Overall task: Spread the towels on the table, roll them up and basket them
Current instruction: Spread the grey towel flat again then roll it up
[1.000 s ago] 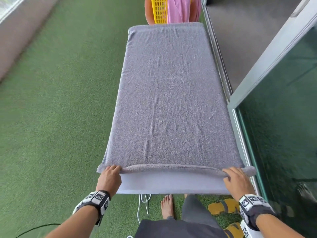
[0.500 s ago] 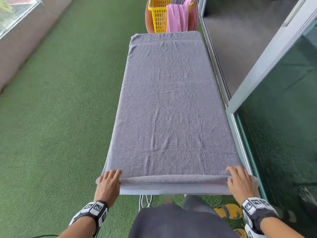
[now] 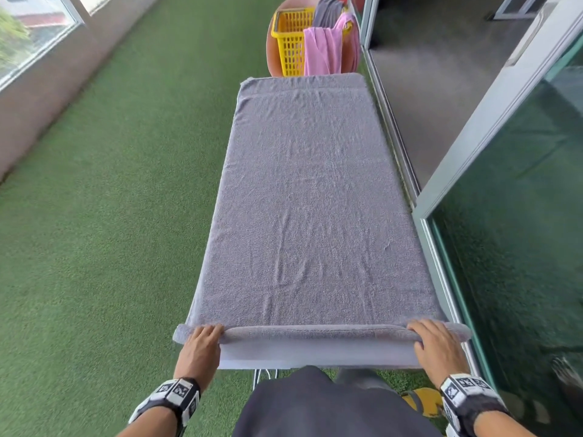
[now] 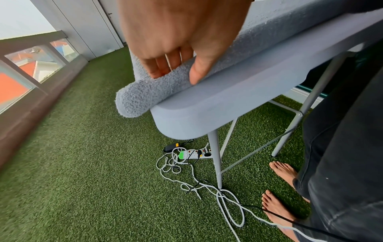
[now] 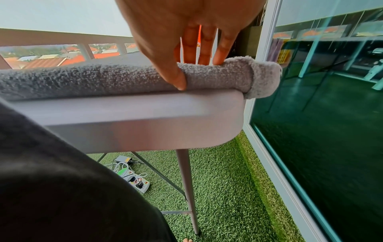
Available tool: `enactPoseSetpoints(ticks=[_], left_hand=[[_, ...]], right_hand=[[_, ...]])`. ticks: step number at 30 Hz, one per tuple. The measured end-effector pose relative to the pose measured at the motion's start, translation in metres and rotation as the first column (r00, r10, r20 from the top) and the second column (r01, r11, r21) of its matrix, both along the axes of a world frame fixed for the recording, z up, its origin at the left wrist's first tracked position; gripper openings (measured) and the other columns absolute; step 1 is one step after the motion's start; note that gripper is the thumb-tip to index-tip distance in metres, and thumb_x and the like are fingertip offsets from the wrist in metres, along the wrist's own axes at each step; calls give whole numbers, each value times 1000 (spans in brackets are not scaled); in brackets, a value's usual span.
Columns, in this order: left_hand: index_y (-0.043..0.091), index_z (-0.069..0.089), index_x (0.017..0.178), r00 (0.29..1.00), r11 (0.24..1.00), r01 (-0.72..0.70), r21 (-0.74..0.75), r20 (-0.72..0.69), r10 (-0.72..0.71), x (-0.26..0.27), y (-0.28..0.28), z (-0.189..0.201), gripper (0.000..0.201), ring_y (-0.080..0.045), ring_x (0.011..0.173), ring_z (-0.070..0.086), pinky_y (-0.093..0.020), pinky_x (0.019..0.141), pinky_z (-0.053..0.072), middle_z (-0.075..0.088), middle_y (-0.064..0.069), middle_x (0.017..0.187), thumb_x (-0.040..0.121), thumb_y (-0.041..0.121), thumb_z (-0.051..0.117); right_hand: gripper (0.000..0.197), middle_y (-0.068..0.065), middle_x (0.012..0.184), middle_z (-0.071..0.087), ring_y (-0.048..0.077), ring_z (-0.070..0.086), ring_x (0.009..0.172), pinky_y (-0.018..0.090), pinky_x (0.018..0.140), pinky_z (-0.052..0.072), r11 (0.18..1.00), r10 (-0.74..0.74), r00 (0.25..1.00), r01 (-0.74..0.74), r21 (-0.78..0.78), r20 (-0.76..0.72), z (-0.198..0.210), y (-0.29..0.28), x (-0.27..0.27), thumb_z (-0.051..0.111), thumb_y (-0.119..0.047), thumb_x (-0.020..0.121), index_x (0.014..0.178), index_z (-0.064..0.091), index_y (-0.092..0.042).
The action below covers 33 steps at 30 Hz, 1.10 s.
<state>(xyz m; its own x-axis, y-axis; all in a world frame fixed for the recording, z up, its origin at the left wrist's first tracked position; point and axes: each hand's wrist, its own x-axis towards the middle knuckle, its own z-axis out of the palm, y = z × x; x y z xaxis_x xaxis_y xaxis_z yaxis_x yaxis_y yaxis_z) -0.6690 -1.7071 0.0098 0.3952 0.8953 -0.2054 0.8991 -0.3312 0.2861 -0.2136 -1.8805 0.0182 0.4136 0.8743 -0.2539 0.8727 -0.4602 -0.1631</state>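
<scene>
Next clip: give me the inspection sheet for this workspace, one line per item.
Surface: grey folding table, bare only along its near edge.
Job's things: grey towel spread along the table, near end rolled into a thin tube; yellow basket beyond the far end, pink towel draped over its rim.
Clutter: yellow sandal on the grass.
Hands: left hand and right hand curl over the roll's ends.
Cables: power strip and tangled white cords under the table.
Surroundings: artificial grass; glass door on the right; window on the left.
</scene>
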Motion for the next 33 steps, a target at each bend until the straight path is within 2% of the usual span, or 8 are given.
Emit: enactPoseSetpoints(ticks=[4, 8, 11, 14, 18, 22, 28, 33], left_hand=[[19, 62, 76, 1000, 1000, -13, -17, -12, 13, 2, -5, 5, 22, -14, 65, 52, -26, 58, 45, 62, 7, 71, 69, -2, 60], [20, 56, 79, 1000, 1000, 6, -14, -16, -7, 3, -3, 10, 10, -10, 60, 46, -24, 59, 35, 60, 6, 73, 82, 11, 53], [14, 56, 94, 999, 999, 8, 51, -39, -6, 2, 10, 13, 27, -16, 67, 50, -32, 60, 47, 57, -1, 82, 71, 9, 69], [14, 51, 87, 996, 988, 70, 136, -56, -63, 5, 12, 13, 38, -23, 65, 50, -35, 55, 49, 54, -4, 76, 60, -6, 69], [9, 55, 100, 996, 994, 84, 74, -21, -83, 2, 6, 0, 51, -18, 76, 46, -35, 67, 55, 53, -2, 88, 54, -10, 66], [12, 58, 99, 998, 997, 56, 52, -22, -55, 0, 5, -5, 48, -17, 79, 53, -29, 70, 54, 59, 1, 91, 59, -5, 77], [24, 52, 71, 998, 996, 69, 54, -1, -69, 9, 6, 6, 32, -12, 55, 45, -25, 53, 45, 56, 7, 64, 61, -3, 67], [17, 48, 98, 1000, 996, -16, 90, -10, 17, 9, 18, 11, 26, -13, 61, 42, -27, 58, 38, 54, 2, 80, 78, 1, 52]], right_hand=[[29, -10, 91, 68, 17, 61, 88, 39, 80, 48, 1000, -16, 1000, 16, -22, -1, 1, 0, 1, 73, -11, 66, 92, 71, -24], [6, -14, 79, 57, 7, 49, 83, 29, 79, 27, 993, 43, 998, -38, -112, 37, 13, 8, 1, 51, -28, 84, 83, 52, -34], [22, -12, 76, 50, 15, 50, 75, 31, 70, 30, 1000, -11, 998, 12, -16, 54, 20, 16, 6, 62, -14, 72, 80, 50, -30], [51, -12, 65, 39, 18, 44, 61, 27, 55, 25, 998, 61, 998, -61, -2, 35, 13, 18, 5, 63, 5, 57, 64, 30, -32], [41, -10, 88, 48, 14, 50, 82, 33, 76, 45, 994, 75, 997, -72, -88, 24, 2, 13, 7, 73, -12, 60, 87, 49, -31], [42, -9, 111, 58, 15, 56, 105, 35, 99, 45, 998, 38, 998, -40, -41, -53, -6, 12, 10, 72, -7, 72, 108, 61, -25], [20, -17, 105, 61, 8, 53, 104, 34, 99, 32, 990, 63, 998, -63, -126, 1, 5, 16, 12, 54, -26, 86, 103, 59, -36], [17, -19, 96, 54, 7, 56, 92, 36, 96, 34, 994, 38, 999, -38, -99, -3, 15, 29, 19, 51, -25, 92, 99, 44, -38]])
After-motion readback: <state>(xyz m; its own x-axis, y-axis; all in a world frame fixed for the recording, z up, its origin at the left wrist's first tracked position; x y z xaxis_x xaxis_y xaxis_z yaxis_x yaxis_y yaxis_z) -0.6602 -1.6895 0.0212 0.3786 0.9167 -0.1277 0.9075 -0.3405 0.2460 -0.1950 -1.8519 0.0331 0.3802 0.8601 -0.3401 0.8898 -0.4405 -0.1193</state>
